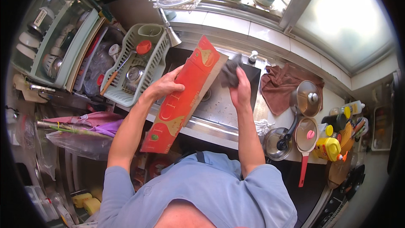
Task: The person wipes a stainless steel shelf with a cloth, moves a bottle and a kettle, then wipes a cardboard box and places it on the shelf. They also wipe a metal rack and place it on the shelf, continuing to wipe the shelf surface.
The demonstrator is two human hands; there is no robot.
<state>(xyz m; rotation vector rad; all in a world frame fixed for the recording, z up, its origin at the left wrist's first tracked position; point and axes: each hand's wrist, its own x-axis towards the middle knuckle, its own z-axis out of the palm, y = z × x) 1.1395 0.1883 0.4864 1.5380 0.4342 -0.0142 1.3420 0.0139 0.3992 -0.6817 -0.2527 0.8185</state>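
My left hand (164, 85) grips the left side of a long red printed cardboard piece (183, 98), its thumb on the printed face. The cardboard slants over the stainless steel sink (218, 107), with a bare brown edge along its right side. In my right hand (239, 90) is a crumpled dark grey cloth (230, 71), slightly blurred, just right of the cardboard's upper end. The sink's drain (206, 95) shows partly behind the cardboard, and small dark scraps lie on the basin floor. A faucet (172, 34) stands at the sink's back left.
Left of the sink sits a pale green dish rack (126, 96) with jars and a wooden-handled utensil. To the right are a brown towel (275, 85), a lidded pot (306, 96), a red-handled pan (306, 133) and a yellow bottle (329, 148). A soap pump (253, 56) stands behind.
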